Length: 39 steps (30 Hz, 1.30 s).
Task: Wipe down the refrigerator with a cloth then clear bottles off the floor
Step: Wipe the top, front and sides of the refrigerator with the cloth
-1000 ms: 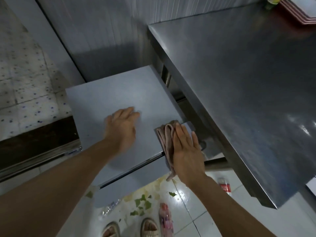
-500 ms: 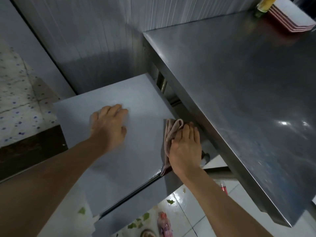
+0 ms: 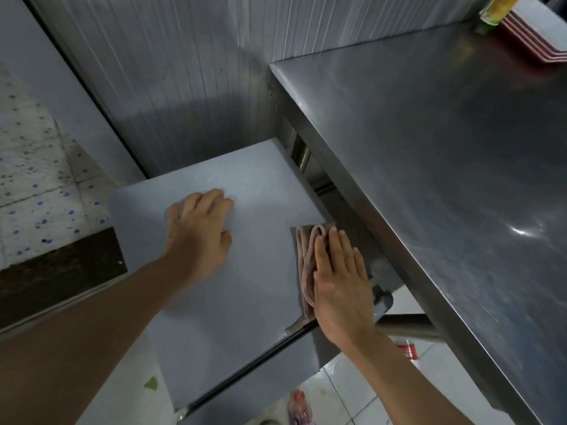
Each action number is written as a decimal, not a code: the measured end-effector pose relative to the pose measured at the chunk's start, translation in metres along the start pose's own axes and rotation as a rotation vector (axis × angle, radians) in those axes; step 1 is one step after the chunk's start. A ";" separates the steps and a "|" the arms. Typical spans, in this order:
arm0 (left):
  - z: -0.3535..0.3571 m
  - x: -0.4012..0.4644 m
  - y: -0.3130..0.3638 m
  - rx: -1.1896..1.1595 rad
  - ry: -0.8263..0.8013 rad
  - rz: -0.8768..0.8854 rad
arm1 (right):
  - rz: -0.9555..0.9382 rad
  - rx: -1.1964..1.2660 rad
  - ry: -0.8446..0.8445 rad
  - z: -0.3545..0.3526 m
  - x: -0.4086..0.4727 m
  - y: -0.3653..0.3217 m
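My right hand (image 3: 339, 280) lay flat, fingers spread, pressing the cloth (image 3: 306, 259) onto the fridge (image 3: 245, 302) top at its right edge, the cloth's long fold running front to back along that edge. My left hand (image 3: 199, 228) rested open and empty on the top, further left. The unwiped surface lay to the cloth's left, so I judged my right hand nearer.

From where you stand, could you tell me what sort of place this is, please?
Probably a commercial kitchen: a steel worktable beside a small refrigerator, stacked red trays on the table, and bottles and scraps on the tiled floor.
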<state>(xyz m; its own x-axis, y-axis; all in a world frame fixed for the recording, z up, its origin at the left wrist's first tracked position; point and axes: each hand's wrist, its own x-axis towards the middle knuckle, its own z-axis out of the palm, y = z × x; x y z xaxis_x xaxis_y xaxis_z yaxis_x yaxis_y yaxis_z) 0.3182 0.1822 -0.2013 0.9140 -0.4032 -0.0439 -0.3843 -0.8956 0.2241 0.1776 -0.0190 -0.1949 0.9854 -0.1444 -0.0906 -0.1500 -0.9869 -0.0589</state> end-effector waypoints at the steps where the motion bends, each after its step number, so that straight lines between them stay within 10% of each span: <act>1: -0.001 0.003 -0.003 0.011 0.011 -0.019 | 0.001 0.009 0.014 0.001 0.003 0.001; 14: -0.002 0.012 -0.016 0.003 0.027 -0.023 | -0.038 0.063 -0.040 0.003 0.180 -0.038; 23: -0.012 -0.007 -0.041 -0.006 0.027 -0.151 | -0.155 -0.005 -0.047 0.012 0.082 -0.013; 39: -0.021 -0.022 -0.071 -0.140 -0.019 -0.125 | -0.374 0.036 0.094 0.001 0.215 -0.096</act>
<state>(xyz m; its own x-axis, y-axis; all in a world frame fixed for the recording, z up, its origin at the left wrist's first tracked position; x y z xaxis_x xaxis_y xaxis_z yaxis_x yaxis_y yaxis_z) 0.3279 0.2583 -0.1960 0.9503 -0.2955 -0.0978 -0.2453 -0.9044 0.3492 0.4034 0.0454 -0.2099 0.9754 0.2178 0.0355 0.2203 -0.9697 -0.1056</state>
